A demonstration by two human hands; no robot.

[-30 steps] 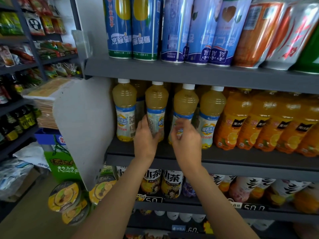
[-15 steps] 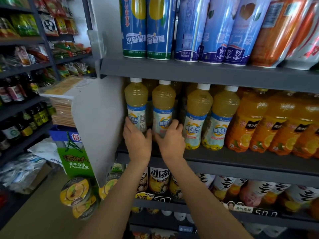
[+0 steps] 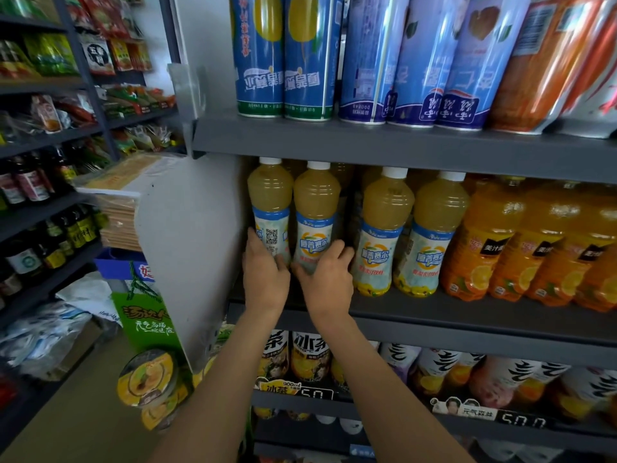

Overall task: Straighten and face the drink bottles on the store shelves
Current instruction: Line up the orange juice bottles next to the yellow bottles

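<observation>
On shelf (image 3: 434,315): left hand (image 3: 265,279) grips QR-side bottle (image 3: 269,208), right hand (image 3: 325,282) second bottle (image 3: 315,212).

Both hands (image 3: 265,279) now one bottle (image 3: 270,208) leftward, grip perhaps tighter.

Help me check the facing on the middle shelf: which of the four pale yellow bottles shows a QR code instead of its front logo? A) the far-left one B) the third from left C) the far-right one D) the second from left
A: the far-left bottle, held by the left hand, shows a QR code; the other three show the round logo.
</observation>
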